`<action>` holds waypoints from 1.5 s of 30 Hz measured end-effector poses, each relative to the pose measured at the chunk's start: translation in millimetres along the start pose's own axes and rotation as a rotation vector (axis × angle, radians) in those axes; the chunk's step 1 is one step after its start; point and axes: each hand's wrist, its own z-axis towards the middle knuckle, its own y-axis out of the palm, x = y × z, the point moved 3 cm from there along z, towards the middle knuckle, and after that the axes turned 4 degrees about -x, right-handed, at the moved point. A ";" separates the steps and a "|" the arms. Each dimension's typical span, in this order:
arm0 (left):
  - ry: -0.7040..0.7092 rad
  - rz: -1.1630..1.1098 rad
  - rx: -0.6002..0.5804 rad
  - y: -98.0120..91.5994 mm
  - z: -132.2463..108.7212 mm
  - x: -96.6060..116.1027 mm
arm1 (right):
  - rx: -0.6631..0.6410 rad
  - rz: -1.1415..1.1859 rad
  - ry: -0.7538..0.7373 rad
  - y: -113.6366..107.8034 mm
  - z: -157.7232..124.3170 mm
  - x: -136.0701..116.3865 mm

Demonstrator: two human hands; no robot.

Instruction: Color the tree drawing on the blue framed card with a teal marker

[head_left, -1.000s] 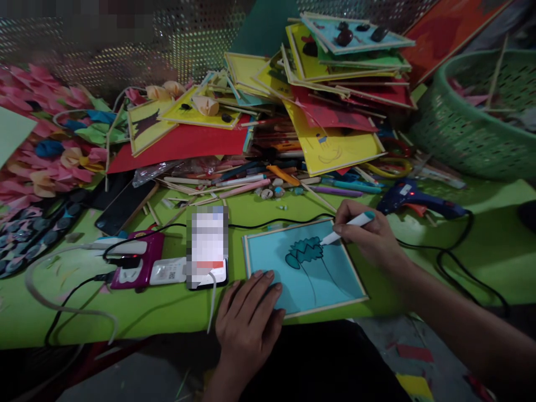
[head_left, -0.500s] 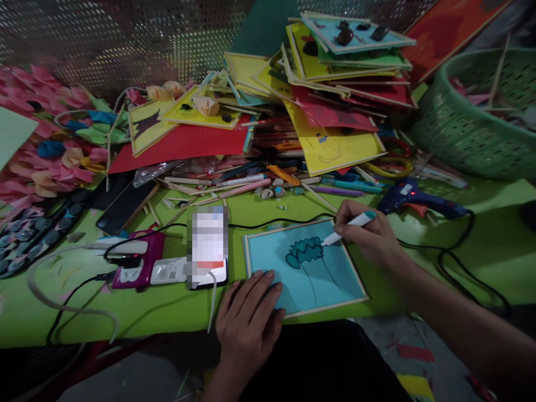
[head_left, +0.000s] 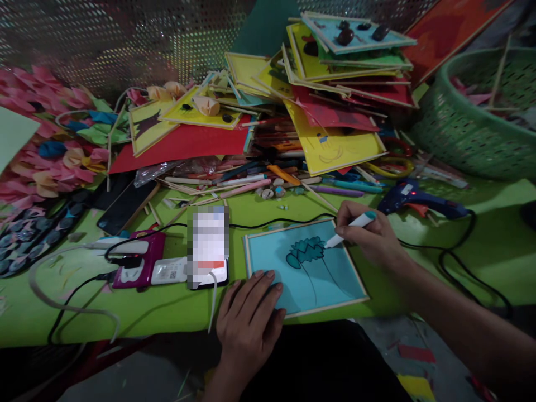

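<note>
The left grip [head_left: 249, 321] lies across the near edge of the counter [head_left: 159, 318], fingers slightly parted, resting on the near-left corner of the blue framed sheet [head_left: 268, 251]. At that sheet's far-right corner, the right grip [head_left: 372, 231] pinches a white marker [head_left: 360, 221], its tip at the teal drawing [head_left: 307, 251]. Left of the sheet, a white adapter [head_left: 165, 271] bears printing too small to read. Farther back lies a glue gun [head_left: 435, 204], its label illegible; other framed sheets [head_left: 330, 103] pile toward the far edge.
</note>
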 end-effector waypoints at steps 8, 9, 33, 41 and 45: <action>-0.003 -0.006 -0.002 -0.1 0.0 0.7 | 0.006 0.029 -0.044 -0.6 -0.9 -1.2; -0.003 -0.006 0.002 0.0 -0.2 0.8 | 0.009 0.030 -0.046 -0.7 -0.7 -1.1; 0.004 0.001 -0.007 -0.3 0.8 0.7 | 0.082 0.043 -0.048 1.8 2.7 -7.7; 0.000 -0.006 0.012 -1.4 1.9 0.9 | 0.110 0.030 -0.061 -1.2 2.3 -6.5; 0.028 0.012 -0.007 -3.6 3.3 1.1 | 0.191 0.163 -0.142 -7.1 1.8 -7.3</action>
